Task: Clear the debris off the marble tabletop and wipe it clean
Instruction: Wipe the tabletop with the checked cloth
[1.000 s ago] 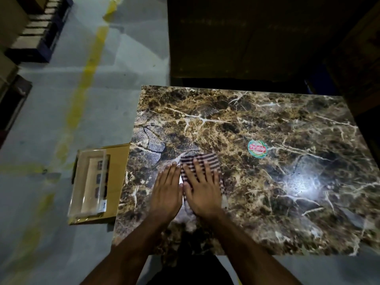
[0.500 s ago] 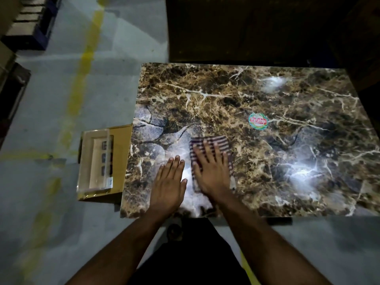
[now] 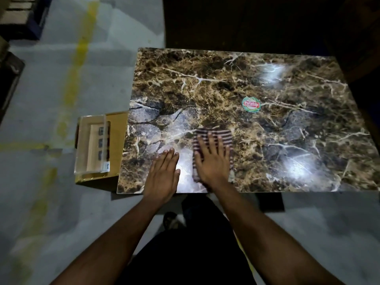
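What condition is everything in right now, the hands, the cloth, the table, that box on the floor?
left hand: flat, open, on the marble
right hand: flat, pressing the cloth
striped cloth: spread under the right hand
marble tabletop: glossy, no loose debris visible
round sticker: stuck on
cardboard box: on floor beside table

round sticker (image 3: 251, 104) on marble tabletop (image 3: 226, 79), lettering blurred

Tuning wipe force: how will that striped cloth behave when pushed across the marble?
Striped cloth looks thin and floppy, so likely bunches at its free edges. Right hand lies flat on it, probably keeping it spread. Glossy tabletop suggests easy sliding.
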A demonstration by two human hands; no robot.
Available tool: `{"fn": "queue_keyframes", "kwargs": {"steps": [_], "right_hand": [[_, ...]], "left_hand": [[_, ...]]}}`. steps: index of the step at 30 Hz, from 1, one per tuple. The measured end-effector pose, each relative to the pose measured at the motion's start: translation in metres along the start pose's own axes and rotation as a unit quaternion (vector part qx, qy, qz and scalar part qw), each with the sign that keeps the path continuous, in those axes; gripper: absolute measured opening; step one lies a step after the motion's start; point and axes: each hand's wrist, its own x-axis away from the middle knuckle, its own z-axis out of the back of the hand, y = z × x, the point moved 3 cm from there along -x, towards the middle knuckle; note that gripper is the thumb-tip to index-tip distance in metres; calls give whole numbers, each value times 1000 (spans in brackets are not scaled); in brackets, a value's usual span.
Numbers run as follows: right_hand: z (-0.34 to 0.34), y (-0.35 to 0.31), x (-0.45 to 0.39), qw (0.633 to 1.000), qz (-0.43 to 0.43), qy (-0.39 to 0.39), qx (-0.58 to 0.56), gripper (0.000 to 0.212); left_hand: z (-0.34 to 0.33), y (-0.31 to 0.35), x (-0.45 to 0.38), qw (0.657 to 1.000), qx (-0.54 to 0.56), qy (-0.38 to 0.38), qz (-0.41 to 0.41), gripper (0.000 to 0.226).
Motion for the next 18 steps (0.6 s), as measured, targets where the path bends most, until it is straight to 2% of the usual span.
{"fn": "queue_keyframes", "kwargs": {"steps": [2,4,7,10,12,15,18], "right_hand": [[3,34,12,998,-53,13,-7,61],[0,41,42,997,-74,27,-22,63],[-9,17,60,999,-16,19,-29,62],[0,16,19,998,60,-2,-24,61],[9,44,-6,999,33,3,-13,60],[11,84,7,998,-45,39,-10,62],[2,73,38,998,-42,35,-14,62]], "left_hand": [[-1,4,7,1000,-10,2,-1,56],[-3,8,11,1000,-18,-7,-3,56],[-3,15,1,1000,-8,-14,-2,56],[-3,25,-16,1000,-2,-6,9,54],[-3,32,-27,1000,-11,-5,10,56],[-7,40,-37,1000,-22,-9,13,58],[-9,48,-46,999,-42,-14,15,58]]}}
